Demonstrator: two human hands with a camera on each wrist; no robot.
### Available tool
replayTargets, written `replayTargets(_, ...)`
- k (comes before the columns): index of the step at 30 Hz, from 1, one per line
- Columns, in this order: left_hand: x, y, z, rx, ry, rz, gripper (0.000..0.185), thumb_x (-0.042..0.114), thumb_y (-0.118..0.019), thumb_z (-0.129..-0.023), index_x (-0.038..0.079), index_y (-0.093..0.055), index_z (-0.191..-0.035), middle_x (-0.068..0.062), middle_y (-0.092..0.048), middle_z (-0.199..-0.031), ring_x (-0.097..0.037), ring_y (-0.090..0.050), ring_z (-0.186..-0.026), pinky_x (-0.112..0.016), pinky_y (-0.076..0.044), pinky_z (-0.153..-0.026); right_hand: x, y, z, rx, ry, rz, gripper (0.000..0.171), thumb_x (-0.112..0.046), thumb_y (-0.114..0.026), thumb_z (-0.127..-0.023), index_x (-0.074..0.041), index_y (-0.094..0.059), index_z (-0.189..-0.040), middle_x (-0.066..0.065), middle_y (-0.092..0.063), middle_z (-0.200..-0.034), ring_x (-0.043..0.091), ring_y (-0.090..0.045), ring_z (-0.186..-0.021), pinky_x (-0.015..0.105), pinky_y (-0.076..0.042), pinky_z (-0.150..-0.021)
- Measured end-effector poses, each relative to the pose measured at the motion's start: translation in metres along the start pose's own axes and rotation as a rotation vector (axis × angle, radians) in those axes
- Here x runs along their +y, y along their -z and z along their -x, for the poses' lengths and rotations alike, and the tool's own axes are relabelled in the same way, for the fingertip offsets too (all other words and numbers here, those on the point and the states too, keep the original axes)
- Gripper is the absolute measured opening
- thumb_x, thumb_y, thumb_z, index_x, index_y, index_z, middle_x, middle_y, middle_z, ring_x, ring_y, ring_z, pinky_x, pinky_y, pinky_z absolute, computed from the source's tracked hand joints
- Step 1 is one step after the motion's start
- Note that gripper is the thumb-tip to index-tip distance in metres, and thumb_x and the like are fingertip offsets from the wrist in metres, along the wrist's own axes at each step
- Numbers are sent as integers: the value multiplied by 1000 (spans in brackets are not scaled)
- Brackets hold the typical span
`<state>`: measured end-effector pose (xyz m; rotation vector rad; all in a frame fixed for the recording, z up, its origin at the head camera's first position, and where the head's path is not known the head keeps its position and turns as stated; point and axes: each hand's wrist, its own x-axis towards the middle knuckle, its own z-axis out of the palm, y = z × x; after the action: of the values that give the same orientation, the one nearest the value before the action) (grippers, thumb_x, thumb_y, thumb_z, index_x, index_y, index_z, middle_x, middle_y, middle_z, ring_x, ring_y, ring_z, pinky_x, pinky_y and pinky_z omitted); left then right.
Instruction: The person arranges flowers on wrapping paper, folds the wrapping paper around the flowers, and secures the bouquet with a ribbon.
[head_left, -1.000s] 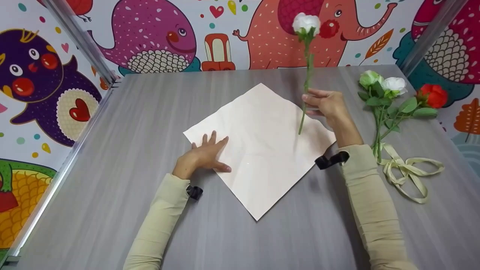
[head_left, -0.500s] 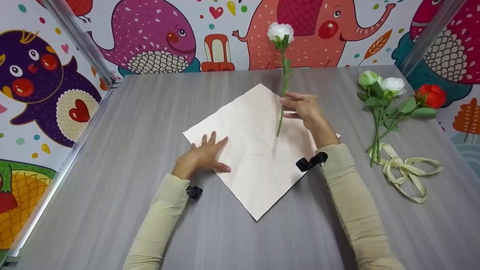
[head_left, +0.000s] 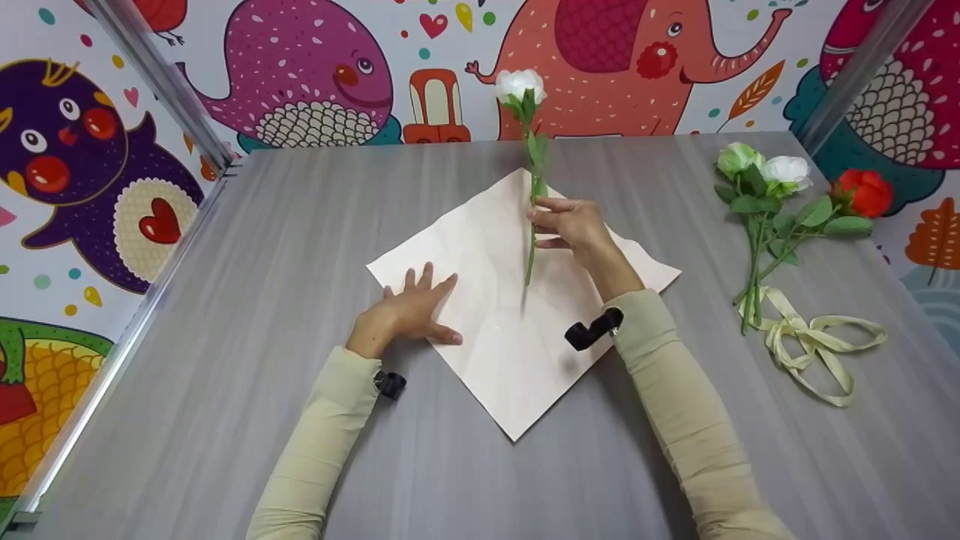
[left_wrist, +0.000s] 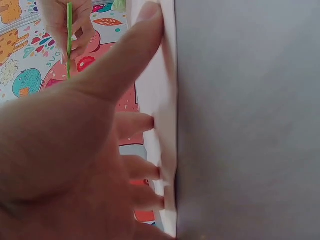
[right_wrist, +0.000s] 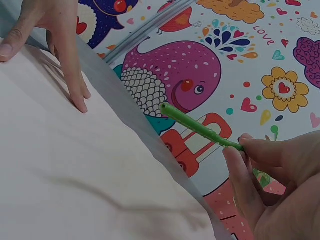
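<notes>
- Pale pink, square paper sheet (head_left: 484,300) lies on the grey wood-grain surface (head_left: 202,337), turned diagonally with one corner toward the person. Its far right edge is wavy, not fully flat.
- Left hand (head_left: 412,309): fingers spread, thumb on the sheet's near left edge, nothing clasped in the grip. Probable reason: light pressure keeps the paper from sliding or curling.
- Right hand (head_left: 574,225): grip pinches the green stem of a single white-bloomed flower (head_left: 536,154). Stem near upright, bloom up, lower end free; its shadow falls on the sheet, so it appears clear of the paper.
- Pinch sits below the leaves, presumably to spare bloom and foliage and leave the stem easy to angle.
- At right: pale green flower (head_left: 741,159), second white flower (head_left: 787,174) and red flower (head_left: 866,193), stems gathered, blooms away from the person; likely arranged for easy picking by the stem.
- Cream fabric ribbon (head_left: 796,328), loosely looped, lies by the stem ends, seemingly within right-hand reach.
</notes>
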<state>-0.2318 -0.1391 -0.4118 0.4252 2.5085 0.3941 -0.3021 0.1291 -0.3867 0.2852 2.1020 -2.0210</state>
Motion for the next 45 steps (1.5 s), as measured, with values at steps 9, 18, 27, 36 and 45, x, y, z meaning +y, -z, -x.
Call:
replayTargets(9, 0, -1, -2, 16, 2, -23, 105, 50, -75, -85, 21, -10, -163, -24, 13, -166, -50, 12, -152, -79, -1, -112, 8, -24, -6, -31, -18, 44, 44, -13, -72, -92, -9, -64, -135, 8, -75, -113, 14, -71, -89, 26, -61, -67)
replayTargets(18, 0, -3, -2, 20, 8, -16, 106, 50, -76, -84, 20, -10, -163, -24, 13, -166, -50, 12, -152, -79, 0, -113, 16, -45, -11, -27, -54, 107, 38, -13, -73, -91, -9, -68, -129, 9, -73, -102, 10, -68, -77, 24, -59, -62)
replayTargets(27, 0, -3, -3, 22, 9, -16, 107, 50, -76, -84, 21, -11, -163, -24, 12, -166, -50, 11, -152, -79, -2, -113, 25, -60, -13, -26, -59, 126, 38, -12, -75, -90, -11, -70, -127, 8, -73, -90, 7, -64, -61, 22, -56, -53)
replayTargets(36, -1, -2, -3, 17, 12, -19, 106, 50, -76, -84, 20, -11, -163, -25, 12, -166, -51, 11, -152, -80, -1, -112, 29, -70, -19, -25, -53, 241, 37, -12, -74, -90, -12, -70, -127, 7, -76, -95, 6, -64, -63, 21, -54, -54)
replayTargets(45, 0, -2, -3, 14, 10, -26, 106, 49, -76, -85, 20, -11, -163, -26, 12, -166, -51, 12, -152, -80, 0, -112, 35, -73, -25, 6, -83, 287, 33, -10, -75, -90, -9, -72, -123, 0, -68, -78, 7, -59, -64, 19, -51, -52)
